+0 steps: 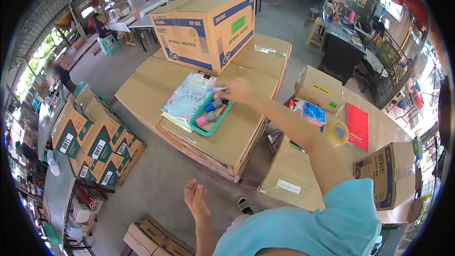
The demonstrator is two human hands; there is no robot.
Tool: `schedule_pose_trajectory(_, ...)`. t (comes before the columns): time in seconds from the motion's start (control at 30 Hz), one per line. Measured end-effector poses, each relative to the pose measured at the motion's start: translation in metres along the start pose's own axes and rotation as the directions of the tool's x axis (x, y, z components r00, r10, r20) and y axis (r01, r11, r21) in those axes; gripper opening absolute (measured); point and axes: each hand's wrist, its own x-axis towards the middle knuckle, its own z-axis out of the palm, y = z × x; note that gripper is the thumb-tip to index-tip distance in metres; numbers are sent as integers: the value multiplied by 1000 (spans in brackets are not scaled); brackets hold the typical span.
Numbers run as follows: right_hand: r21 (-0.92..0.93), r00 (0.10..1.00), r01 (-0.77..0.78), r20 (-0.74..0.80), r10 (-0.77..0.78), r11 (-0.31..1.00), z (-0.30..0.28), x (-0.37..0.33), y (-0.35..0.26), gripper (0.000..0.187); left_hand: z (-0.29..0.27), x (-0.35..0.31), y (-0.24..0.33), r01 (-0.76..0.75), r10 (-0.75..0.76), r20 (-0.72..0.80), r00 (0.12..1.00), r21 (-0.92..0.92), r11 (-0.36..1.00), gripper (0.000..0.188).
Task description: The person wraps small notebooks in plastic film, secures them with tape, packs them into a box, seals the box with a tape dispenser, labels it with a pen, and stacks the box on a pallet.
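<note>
My right hand (238, 90) reaches over the far end of a green plastic tray (212, 133). Its fingers are closed around a small whitish-blue item, blurred and partly hidden. In the tray lie a marker with a blue cap (212, 106), a pink-and-grey marker (205, 118) and other small pieces. Left of the tray, touching it, sits a small stack of spiral notebooks (182, 96) with a floral, lettered cover. All of these rest on large flat cartons (199, 146). My left hand (195, 196) hangs in front of the cartons, with loosely bent fingers apart and nothing in it.
Behind the notebooks stands a tall carton (204, 33). The wooden table (289, 168) at right carries a red notebook (356, 127), a tape roll (337, 133), an opened box (320, 87) and another carton (385, 175). Stacked cartons (99, 137) stand at left; people are farther back.
</note>
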Motion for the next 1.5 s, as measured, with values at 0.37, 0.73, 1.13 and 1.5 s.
schedule_pose_trajectory(0.37,-68,995,85,53,-81,994,42,-78,-96,43,78,234,87,-627,674,382,632,763,156,50)
schedule_pose_trajectory(0.73,-219,987,-156,-10,158,963,6,-84,19,35,138,340,145,-363,174,356,918,932,8,43)
schedule_pose_trajectory(1.13,386,292,-586,-720,630,713,41,-95,-71,16,51,444,196,-878,289,864,413,462,-127,75)
schedule_pose_trajectory(1.5,248,439,-680,-616,654,690,85,-10,-75,24,79,355,173,-975,-276,958,75,128,180,43)
